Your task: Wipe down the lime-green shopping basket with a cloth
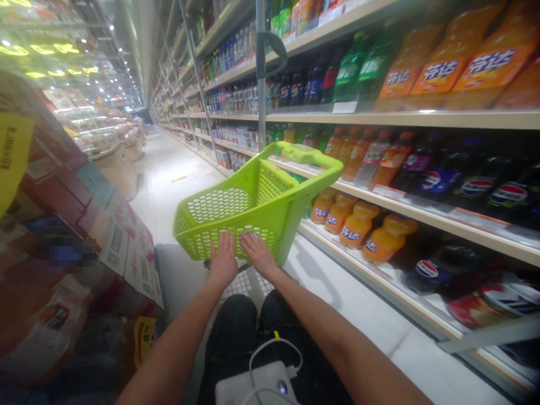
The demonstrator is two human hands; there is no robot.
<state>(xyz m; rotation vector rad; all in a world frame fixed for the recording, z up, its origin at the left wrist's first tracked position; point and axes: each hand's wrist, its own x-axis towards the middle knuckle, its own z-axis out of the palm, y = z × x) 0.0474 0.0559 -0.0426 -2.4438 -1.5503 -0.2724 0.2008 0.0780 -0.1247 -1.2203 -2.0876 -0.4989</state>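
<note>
A lime-green plastic shopping basket (257, 202) stands tilted in the aisle in front of me, its handle (304, 154) raised toward the shelves on the right. It looks empty. My left hand (223, 260) lies flat against the basket's near wall with fingers stretched out. My right hand (258, 253) rests beside it on the same wall, fingers also spread. Neither hand grips anything. Both forearms reach forward from the bottom of the view, over my dark trousers.
Shelves of soft drinks run along the right: orange bottles (358, 225), dark cola bottles (459, 185), green bottles (358, 70). Stacked cartons and boxes (126, 242) line the left. A white device with a cable (261, 385) sits at my lap. The tiled aisle (169, 174) stretches ahead.
</note>
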